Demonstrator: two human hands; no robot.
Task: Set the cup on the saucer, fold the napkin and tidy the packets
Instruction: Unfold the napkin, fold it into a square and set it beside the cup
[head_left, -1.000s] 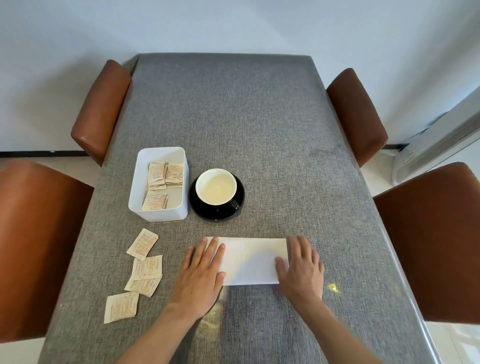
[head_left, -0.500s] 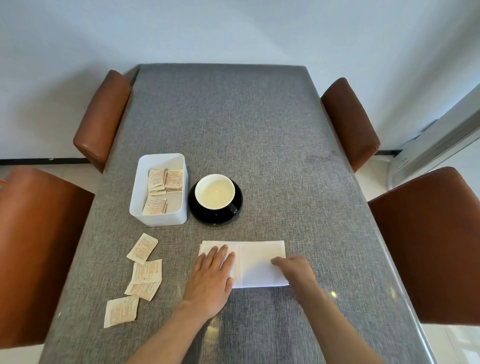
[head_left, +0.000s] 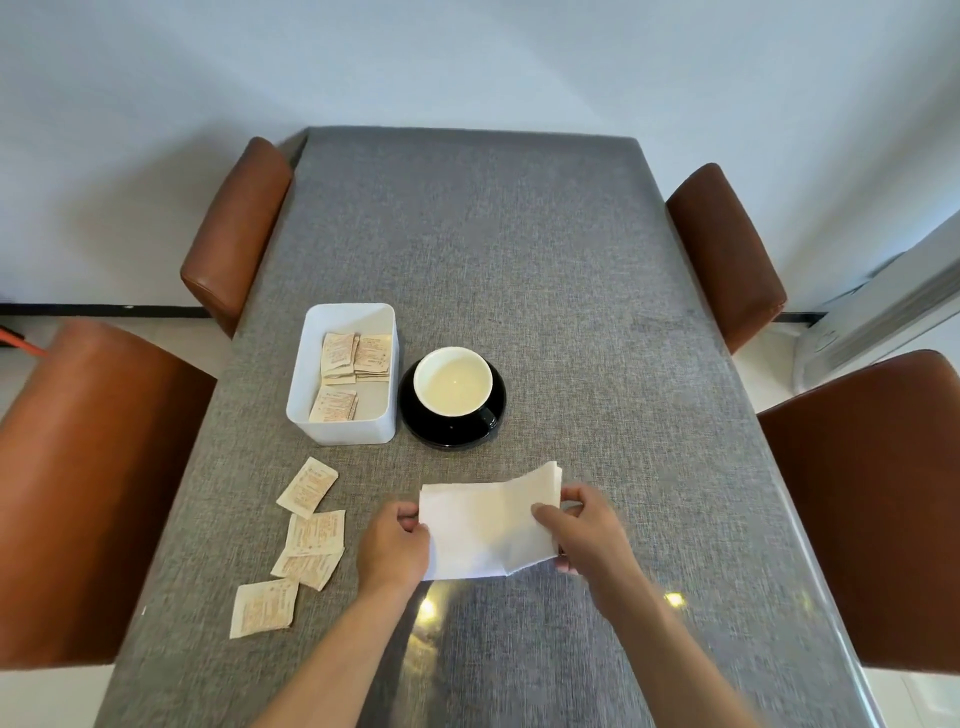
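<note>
A white folded napkin (head_left: 483, 525) is held just above the grey table, its right end lifted. My left hand (head_left: 395, 548) pinches its left edge and my right hand (head_left: 584, 532) grips its right edge. Behind it, a cup (head_left: 453, 382) with a white inside stands on a black saucer (head_left: 441, 434). Left of the saucer a white box (head_left: 345, 431) holds several beige packets (head_left: 356, 356). Several more packets (head_left: 311, 540) lie loose on the table left of my left hand.
The grey cloth-covered table (head_left: 519, 260) stretches away to a wall. Brown leather chairs stand on both sides: two on the left (head_left: 78, 467) and two on the right (head_left: 872, 493). A white appliance (head_left: 883, 317) sits at the far right.
Both hands went from pressing flat on the napkin to gripping its two ends. The napkin's right end has risen off the table.
</note>
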